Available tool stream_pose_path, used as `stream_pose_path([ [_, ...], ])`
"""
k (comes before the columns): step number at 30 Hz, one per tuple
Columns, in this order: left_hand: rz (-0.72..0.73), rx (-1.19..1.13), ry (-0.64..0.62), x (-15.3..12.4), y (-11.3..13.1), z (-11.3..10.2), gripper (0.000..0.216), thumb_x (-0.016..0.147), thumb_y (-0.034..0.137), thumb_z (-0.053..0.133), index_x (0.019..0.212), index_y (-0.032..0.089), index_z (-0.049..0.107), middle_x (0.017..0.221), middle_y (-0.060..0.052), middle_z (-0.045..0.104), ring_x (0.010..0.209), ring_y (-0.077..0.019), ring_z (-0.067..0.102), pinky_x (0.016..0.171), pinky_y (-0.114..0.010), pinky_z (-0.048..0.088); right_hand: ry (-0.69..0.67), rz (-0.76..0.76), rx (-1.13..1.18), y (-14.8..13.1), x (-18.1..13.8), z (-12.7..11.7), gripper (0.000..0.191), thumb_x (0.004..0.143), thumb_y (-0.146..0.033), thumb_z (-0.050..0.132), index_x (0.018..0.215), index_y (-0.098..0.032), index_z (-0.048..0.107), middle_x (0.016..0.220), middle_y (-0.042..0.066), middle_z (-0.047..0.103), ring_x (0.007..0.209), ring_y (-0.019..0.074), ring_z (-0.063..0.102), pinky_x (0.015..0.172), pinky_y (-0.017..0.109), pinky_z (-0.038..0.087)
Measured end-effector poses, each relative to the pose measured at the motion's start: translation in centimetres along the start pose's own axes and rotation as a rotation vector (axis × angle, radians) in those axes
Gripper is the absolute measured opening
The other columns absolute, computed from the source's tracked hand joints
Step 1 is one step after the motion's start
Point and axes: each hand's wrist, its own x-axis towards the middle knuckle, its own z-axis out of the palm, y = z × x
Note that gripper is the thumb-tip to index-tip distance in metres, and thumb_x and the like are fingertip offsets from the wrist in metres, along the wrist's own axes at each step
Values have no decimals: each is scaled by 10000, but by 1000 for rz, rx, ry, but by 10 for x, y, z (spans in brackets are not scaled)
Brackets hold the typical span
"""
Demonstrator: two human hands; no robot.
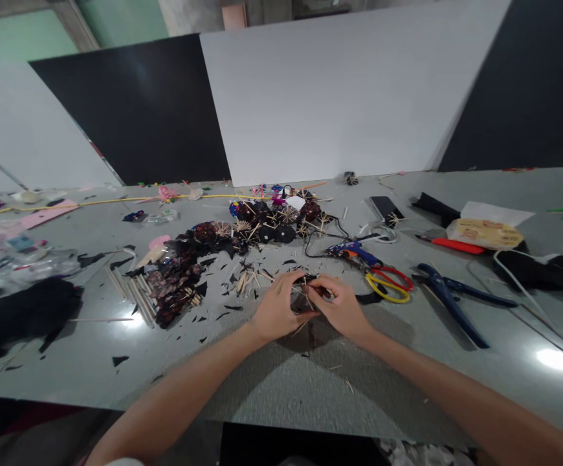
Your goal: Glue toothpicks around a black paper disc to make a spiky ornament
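Observation:
Near the table's front middle, my left hand [277, 307] and my right hand [343, 308] meet with bent fingers. Between their fingertips is a small craft piece of thin wooden sticks and dark material [305, 288], mostly covered by the fingers. Loose short sticks [247, 281] lie left of my left hand. Behind the hands stretches a pile of dark fabric pieces with stick bursts [262, 223]. To the right of my right hand rest scissors with red and yellow handles [389, 285] and a blue glue gun [354, 251].
Blue-handled pliers [449, 298], a red-handled cutter [456, 245], a phone [386, 208] and a wipes pack [486, 233] lie at right. Long sticks [140, 298], black scraps [120, 360] and dark cloth [29, 310] are at left. Black and white panels [349, 90] stand behind.

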Motion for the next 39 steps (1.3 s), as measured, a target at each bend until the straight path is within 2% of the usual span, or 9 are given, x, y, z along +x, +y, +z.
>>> stream_pose_path([
  [12,-3,7,-16,0,-1,0,819,830,572,790,1458,234,387,1423,-173,565,1352,-341,558,1124,-577,490,-6,-6,-23,2,0,-1,190,976,-352,618,860,-225,699,780,17,693,750,209,622,757,356,431],
  [28,-26,-20,-23,0,0,0,806,823,532,812,1455,249,401,1410,-162,578,1352,-343,565,1123,-573,490,14,0,-16,4,0,-2,192,986,-372,590,908,-231,695,843,33,710,791,222,639,767,365,471],
  [31,-75,-58,-12,0,-2,2,812,799,530,833,1436,240,420,1411,-162,577,1350,-349,565,1123,-574,485,18,-2,-31,7,0,-2,202,994,-381,586,925,-232,703,863,37,721,805,224,642,782,375,471],
  [39,-350,-229,87,2,-5,0,818,741,488,878,1396,241,454,1375,-133,608,1272,-331,619,1086,-531,504,49,-117,-201,25,4,-8,243,1031,-400,556,941,-237,712,844,37,717,752,215,625,844,413,420],
])
